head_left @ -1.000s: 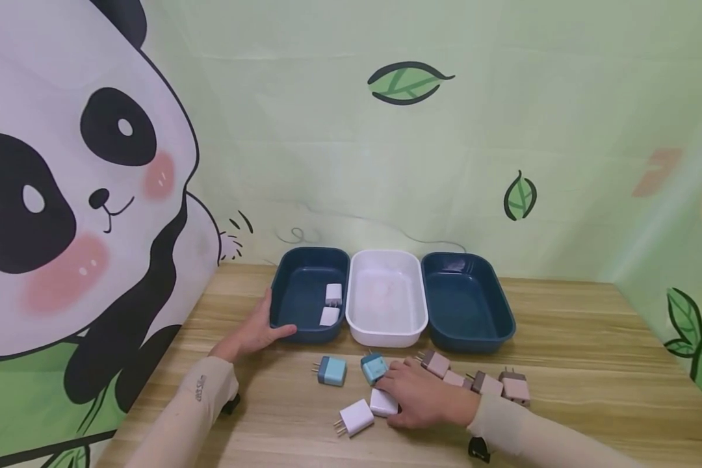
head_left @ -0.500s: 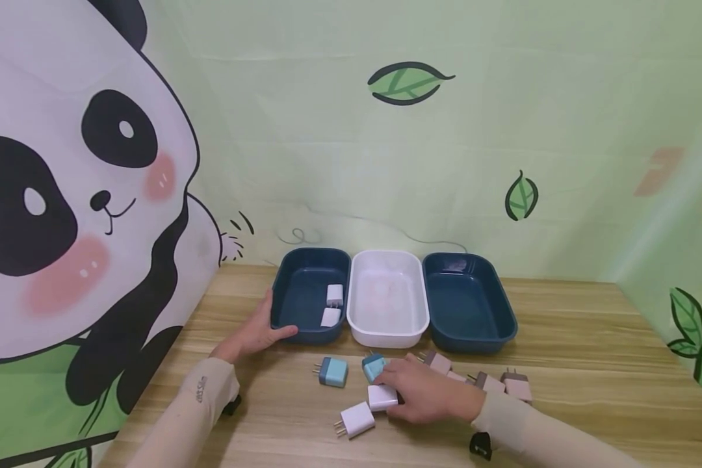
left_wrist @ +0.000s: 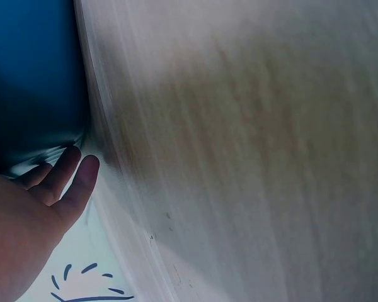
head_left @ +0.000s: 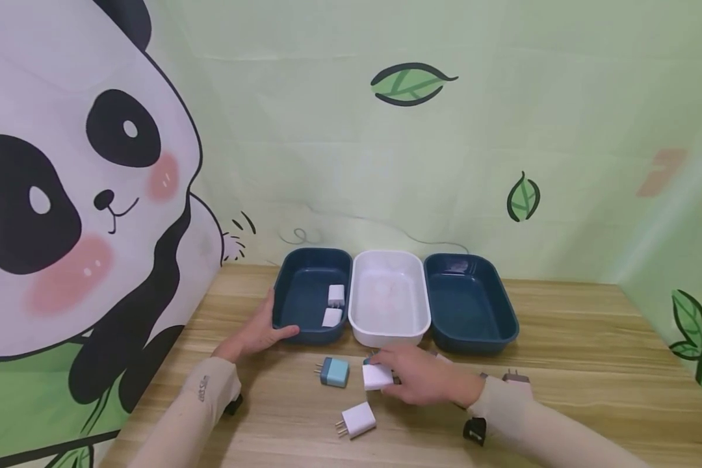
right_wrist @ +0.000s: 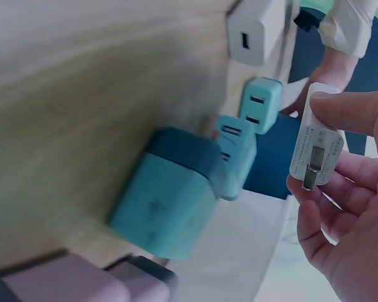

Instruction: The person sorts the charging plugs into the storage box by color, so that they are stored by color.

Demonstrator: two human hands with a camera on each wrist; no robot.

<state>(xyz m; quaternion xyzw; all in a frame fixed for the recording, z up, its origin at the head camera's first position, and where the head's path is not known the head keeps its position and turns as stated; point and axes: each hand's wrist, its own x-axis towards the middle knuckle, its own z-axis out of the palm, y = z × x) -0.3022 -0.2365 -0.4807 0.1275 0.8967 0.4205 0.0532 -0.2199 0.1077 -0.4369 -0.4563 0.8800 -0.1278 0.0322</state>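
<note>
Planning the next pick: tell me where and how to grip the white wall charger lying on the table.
Probably pinch the white wall charger by opposite sides of its block-like body, from above and the right: it lies uncovered, prongs pointing left.

Print on white charger [right_wrist: 313,136], left sleeve [head_left: 192,406] (unreadable).

Free room above white tray [head_left: 389,305], blue charger [head_left: 336,372] before left tray [head_left: 304,292]
</note>
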